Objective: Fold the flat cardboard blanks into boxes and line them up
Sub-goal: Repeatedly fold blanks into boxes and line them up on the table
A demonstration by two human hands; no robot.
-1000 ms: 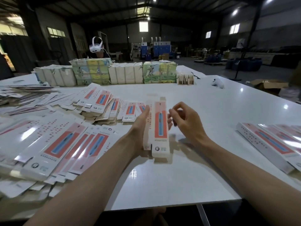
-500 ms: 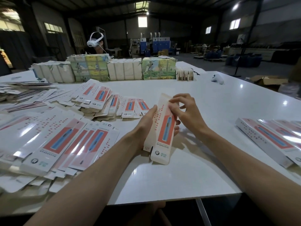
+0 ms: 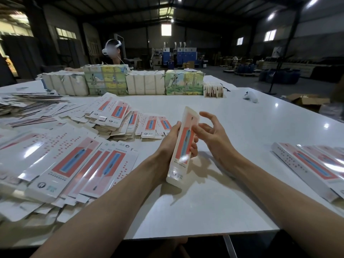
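Releasing box (image 3: 183, 144), right hand (image 3: 212, 136) now open, left hand (image 3: 167, 144) gripping

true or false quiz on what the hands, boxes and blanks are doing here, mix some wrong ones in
1. The left hand grips the box being folded. True.
2. The right hand pinches the box's top flap. False: its fingers are spread open beside the box.
3. Finished boxes lie side by side at the table's right edge. True.
4. The flat blanks are piled to the person's right. False: they lie spread on the left.
5. The white controller sits on the floor. False: it lies on the table, far right.
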